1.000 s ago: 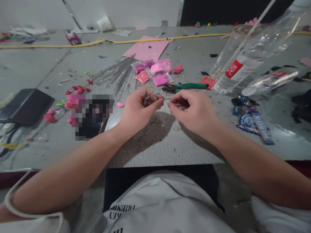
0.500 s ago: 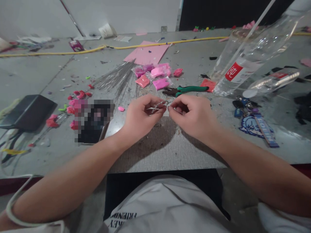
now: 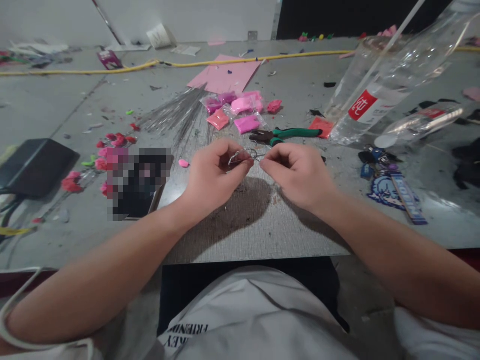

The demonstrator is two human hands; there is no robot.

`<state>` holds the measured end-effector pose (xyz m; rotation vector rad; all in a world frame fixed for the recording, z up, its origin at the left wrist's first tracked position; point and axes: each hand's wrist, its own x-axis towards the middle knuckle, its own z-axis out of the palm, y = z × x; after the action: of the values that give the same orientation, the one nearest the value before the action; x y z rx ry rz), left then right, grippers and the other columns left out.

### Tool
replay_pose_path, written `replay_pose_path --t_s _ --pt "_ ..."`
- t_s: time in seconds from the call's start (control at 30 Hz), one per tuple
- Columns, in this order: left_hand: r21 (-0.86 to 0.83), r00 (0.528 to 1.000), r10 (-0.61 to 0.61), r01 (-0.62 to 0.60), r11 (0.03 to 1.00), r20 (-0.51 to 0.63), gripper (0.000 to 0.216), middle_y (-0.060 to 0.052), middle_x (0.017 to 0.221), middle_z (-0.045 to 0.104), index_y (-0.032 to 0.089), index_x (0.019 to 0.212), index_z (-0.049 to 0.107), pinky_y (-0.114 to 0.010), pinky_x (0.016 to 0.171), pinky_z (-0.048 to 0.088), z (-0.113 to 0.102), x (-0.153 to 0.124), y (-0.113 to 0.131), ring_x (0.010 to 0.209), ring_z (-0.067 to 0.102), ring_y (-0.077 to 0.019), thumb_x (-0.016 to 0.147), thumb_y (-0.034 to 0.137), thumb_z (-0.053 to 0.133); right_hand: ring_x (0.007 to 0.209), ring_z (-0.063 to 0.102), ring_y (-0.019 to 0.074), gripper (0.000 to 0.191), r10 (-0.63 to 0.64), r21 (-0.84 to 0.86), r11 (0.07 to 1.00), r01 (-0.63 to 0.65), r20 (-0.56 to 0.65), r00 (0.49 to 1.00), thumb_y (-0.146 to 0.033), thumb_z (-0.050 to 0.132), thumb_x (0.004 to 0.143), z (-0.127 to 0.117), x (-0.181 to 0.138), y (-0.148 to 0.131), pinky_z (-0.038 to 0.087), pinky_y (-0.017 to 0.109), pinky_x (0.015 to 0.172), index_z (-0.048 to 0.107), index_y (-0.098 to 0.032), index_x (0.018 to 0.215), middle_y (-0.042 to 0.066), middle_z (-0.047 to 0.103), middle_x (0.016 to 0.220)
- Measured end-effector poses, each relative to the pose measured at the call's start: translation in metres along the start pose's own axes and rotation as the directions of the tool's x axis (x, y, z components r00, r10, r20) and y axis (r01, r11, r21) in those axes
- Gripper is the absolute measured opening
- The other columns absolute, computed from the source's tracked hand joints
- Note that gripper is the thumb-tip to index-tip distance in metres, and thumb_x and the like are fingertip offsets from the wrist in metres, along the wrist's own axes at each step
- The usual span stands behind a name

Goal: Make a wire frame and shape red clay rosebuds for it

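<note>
Between my two hands, above the tabletop, is a twisted silvery wire (image 3: 243,154) bent into a loop. My left hand (image 3: 219,172) is closed, pinching the loop between thumb and fingers. My right hand (image 3: 296,167) pinches a wire end at the loop's right side. The hidden fingertips cover part of the wire. Just beyond my hands lie pliers (image 3: 287,133) with green handles. Several small clear packets of pink, purple and coral clay (image 3: 246,123) lie farther back. A fan of loose straight wires (image 3: 176,115) spreads to their left.
A dark phone (image 3: 144,185), pink-red clay flowers (image 3: 103,162) and a black box (image 3: 37,165) are at the left. Water bottles (image 3: 375,110) and keychains (image 3: 393,190) stand or lie at the right. A yellow cord (image 3: 210,63) crosses behind a pink sheet (image 3: 225,75).
The wire loop has turned a little and shows rounder between my fingers. Both hands keep their pinch. The view has shifted slightly.
</note>
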<state>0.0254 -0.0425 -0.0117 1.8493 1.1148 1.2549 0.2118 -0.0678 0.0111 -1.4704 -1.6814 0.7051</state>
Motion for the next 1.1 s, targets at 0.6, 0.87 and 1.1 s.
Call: replay_pose_path --t_s 0.6,0.87,1.1 --pt "-0.347 0.968 -0.189 0.236 0.907 0.166 0.014 -0.003 0.089 0.076 0.021 0.089 0.079 -0.029 0.07 0.061 -0.003 0.008 -0.003 0.076 0.071 -0.0153 0.076 0.016 0.084 0.059 0.055 0.0139 0.036 -0.091 0.144 0.985 0.09 0.003 0.996 -0.048 0.089 0.077 -0.004 0.009 0.019 0.041 0.029 0.053 0.069 -0.021 0.087 -0.001 0.065 0.069" --pt "-0.579 0.933 -0.233 0.353 0.735 0.274 0.023 -0.01 0.095 0.08 0.017 0.085 0.079 -0.041 0.092 0.066 -0.007 0.015 -0.003 0.092 0.079 -0.023 0.094 0.032 0.065 0.063 0.056 0.0137 0.025 -0.247 0.06 0.966 0.252 -0.078 0.966 -0.04 0.08 0.089 -0.008 0.012 0.022 0.044 0.03 0.059 0.066 -0.022 0.079 -0.001 0.064 0.07" --pt "-0.586 0.919 -0.243 0.386 0.712 0.31 0.013 -0.007 0.091 0.079 0.018 0.083 0.08 -0.04 0.088 0.067 -0.011 0.018 0.0 0.087 0.079 -0.0225 0.08 0.019 0.068 0.074 0.064 0.0181 0.013 -0.424 -0.076 0.906 0.417 -0.14 0.895 -0.031 0.078 0.09 -0.013 0.007 0.016 0.05 0.034 0.07 0.071 -0.024 0.082 0.002 0.071 0.079"
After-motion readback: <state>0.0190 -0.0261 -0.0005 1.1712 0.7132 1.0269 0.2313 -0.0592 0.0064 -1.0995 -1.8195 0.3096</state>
